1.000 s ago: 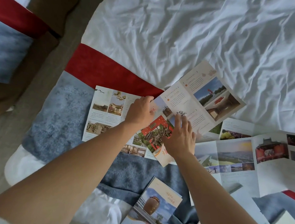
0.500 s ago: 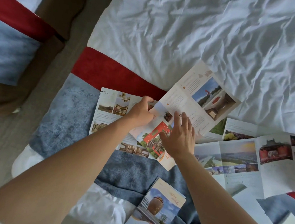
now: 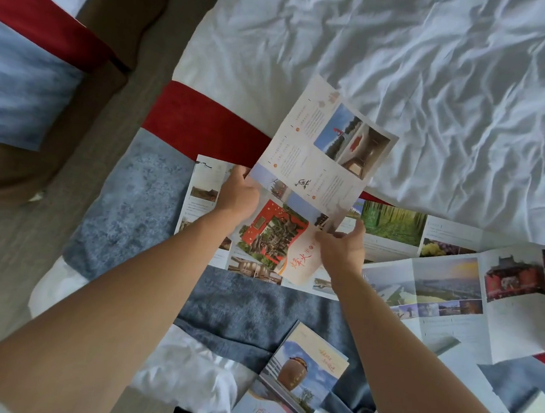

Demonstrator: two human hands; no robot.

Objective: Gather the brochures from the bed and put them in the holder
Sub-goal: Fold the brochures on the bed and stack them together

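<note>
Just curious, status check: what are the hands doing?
Left hand and right hand grip unfolded white photo brochure. Other open brochures lie on bed. Holder not in view.

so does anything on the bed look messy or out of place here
Yes. Several brochures lie unfolded and overlapping at skewed angles across the blue runner and white sheet. Only the jar-cover brochure is folded shut. The left hand and right hand grip one open brochure by its side edges. No holder is in view.
</note>
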